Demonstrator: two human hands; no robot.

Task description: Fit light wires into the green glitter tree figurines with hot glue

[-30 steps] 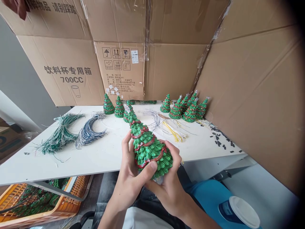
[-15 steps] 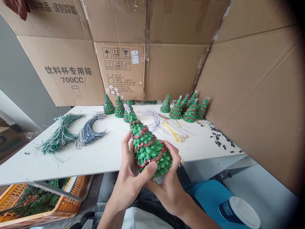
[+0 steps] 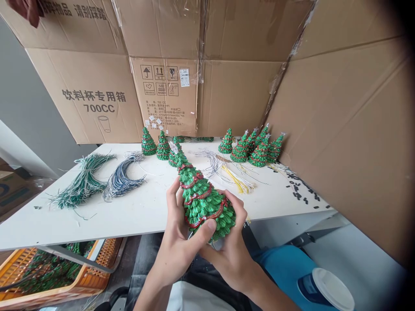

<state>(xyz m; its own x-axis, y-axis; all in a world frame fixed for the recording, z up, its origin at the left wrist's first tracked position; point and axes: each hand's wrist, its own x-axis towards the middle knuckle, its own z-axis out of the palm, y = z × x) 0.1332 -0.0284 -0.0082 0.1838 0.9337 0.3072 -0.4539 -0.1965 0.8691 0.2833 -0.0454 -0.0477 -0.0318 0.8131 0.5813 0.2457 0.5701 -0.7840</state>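
A green Christmas tree figure (image 3: 204, 196) with red garlands and a clear star on top is held in front of the table edge, its tip leaning away to the left. My left hand (image 3: 181, 242) wraps its left side, thumb across the lower front. Around the right side and base curl the fingers of my right hand (image 3: 231, 242). The underside of the tree is mostly hidden. Beyond it on the white table (image 3: 142, 218) stand small green trees (image 3: 148, 142) at the back left and a cluster of starred trees (image 3: 259, 151) at the back right.
Green wire bundle (image 3: 81, 183) and blue wire bundle (image 3: 123, 179) lie at left, yellow and white wires (image 3: 238, 178) right of centre. Small black pieces (image 3: 300, 190) are scattered at right. Cardboard (image 3: 240, 95) walls the back. Below are an orange crate (image 3: 78, 287) and a white-lidded tub (image 3: 330, 287).
Both hands and the held tree stay nearly in place, with only a very slight shift of the whole view.
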